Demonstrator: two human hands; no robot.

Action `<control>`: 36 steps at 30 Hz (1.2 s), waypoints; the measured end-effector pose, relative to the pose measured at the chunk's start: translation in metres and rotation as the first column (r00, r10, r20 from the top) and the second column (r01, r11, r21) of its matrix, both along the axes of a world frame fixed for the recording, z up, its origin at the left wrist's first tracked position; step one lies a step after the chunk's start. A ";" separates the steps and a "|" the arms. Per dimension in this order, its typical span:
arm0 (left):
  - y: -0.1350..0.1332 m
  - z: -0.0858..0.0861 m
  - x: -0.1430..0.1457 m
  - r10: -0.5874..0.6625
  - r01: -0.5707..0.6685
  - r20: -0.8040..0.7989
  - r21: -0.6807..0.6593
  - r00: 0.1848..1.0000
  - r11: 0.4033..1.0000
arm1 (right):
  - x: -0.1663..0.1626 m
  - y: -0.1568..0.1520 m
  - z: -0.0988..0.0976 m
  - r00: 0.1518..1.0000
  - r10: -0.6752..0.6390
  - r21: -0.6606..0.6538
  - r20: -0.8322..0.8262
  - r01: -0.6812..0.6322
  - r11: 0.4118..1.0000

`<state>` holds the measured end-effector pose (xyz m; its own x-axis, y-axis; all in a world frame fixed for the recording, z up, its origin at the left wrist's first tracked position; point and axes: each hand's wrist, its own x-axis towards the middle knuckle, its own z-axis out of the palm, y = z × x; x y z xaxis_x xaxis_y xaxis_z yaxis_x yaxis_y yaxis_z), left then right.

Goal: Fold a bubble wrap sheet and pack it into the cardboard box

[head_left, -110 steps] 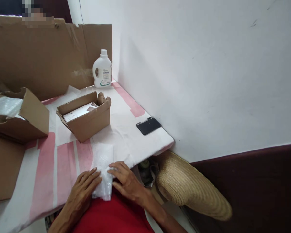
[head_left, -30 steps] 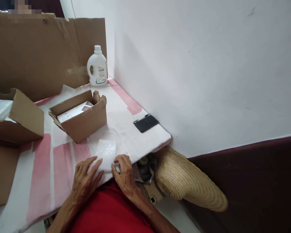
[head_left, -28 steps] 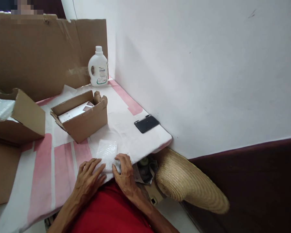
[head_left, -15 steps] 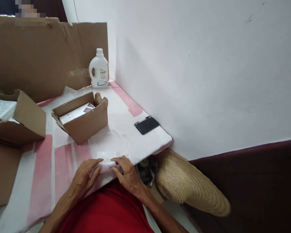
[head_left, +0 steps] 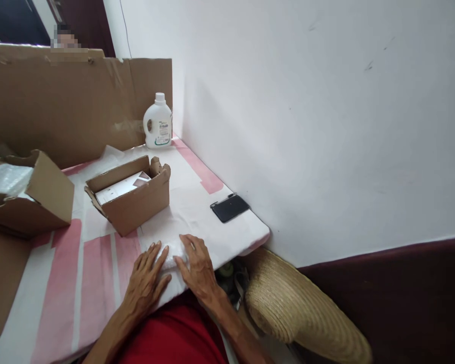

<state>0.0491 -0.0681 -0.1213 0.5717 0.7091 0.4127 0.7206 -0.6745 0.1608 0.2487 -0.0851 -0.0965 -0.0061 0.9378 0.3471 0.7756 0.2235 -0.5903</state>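
Folded smaller since the earlier frames, the bubble wrap (head_left: 171, 254) now shows only as a pale sliver between two hands at the lower centre of the frame, near the front edge of the worktop (head_left: 98, 253).

Left hand (head_left: 146, 280) lies flat with fingers spread, their tips resting on the wrap's left part. Right hand (head_left: 197, 265) presses down on its right side, fingers extended; neither hand is clenched, and neither grips the wrap, which is pinned under open palms and fingertips.

By the look of it the wrap is very light, soft and springy, so it probably wants to unfold once pressure eases. Its plastic skin is likely slick against the cloth, so a pinch at the folded edge, thumb below and fingers above, seems the surest hold.

Just above the hands stands an open box (head_left: 131, 194) with white contents. A second box (head_left: 26, 194) sits at the left edge. A white bottle (head_left: 158, 123) stands upper centre against cardboard (head_left: 60, 101), a phone (head_left: 230, 208) lies right of centre, and a straw hat (head_left: 299, 313) hangs at lower right.
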 end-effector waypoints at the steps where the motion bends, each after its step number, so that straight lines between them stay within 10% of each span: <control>1: 0.001 -0.004 0.000 0.011 -0.011 0.004 0.001 1.000 1.000 | 0.002 -0.002 -0.002 0.996 0.076 0.004 0.041 -0.077 0.997; 9: 0.024 0.014 0.005 -0.096 0.088 0.049 0.148 0.994 0.985 | 0.017 0.012 -0.006 0.940 0.266 0.089 0.216 -0.290 0.953; 16: 0.089 0.174 -0.013 -0.061 0.022 0.098 0.354 0.993 0.935 | 0.012 0.093 0.162 0.902 0.297 0.437 0.314 -0.415 0.798; 20: 0.141 0.227 -0.042 0.129 -0.183 0.174 0.345 0.976 0.921 | -0.014 0.165 0.206 0.902 0.261 0.485 0.344 -0.409 0.773; 26: 0.199 0.201 -0.062 0.153 -0.155 0.048 0.049 0.987 0.987 | -0.040 0.243 0.182 0.848 0.371 0.203 0.378 -0.467 0.861; 36: 0.208 0.191 -0.050 -0.073 0.105 0.092 -0.420 0.993 0.902 | -0.018 0.252 0.180 0.793 0.595 -0.063 0.130 -0.592 0.804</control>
<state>-0.0009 0.1403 0.0701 0.6208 0.7736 0.1275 0.6365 -0.5922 0.4942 0.2306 0.1670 0.0835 -0.6092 0.7406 0.2834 0.5669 0.6566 -0.4974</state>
